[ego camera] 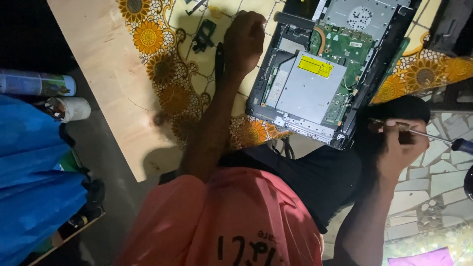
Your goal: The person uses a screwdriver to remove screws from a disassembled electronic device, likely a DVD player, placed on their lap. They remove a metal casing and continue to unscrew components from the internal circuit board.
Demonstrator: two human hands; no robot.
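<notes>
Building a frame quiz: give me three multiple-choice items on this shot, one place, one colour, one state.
1. Where is the left hand?
A. on the tablecloth beside the opened laptop
B. on the blue sheet
C. in the lap

2. What colour is the sticker on the laptop's metal drive?
A. red
B. yellow
C. white

3. What is the right hand doing?
A. lying open
B. gripping a screwdriver
C. holding a can

Answers: 1 A, the fist rests on the sunflower cloth at the laptop's edge. 2 B, the sticker is yellow. 3 B, fingers close around the screwdriver shaft.
</notes>
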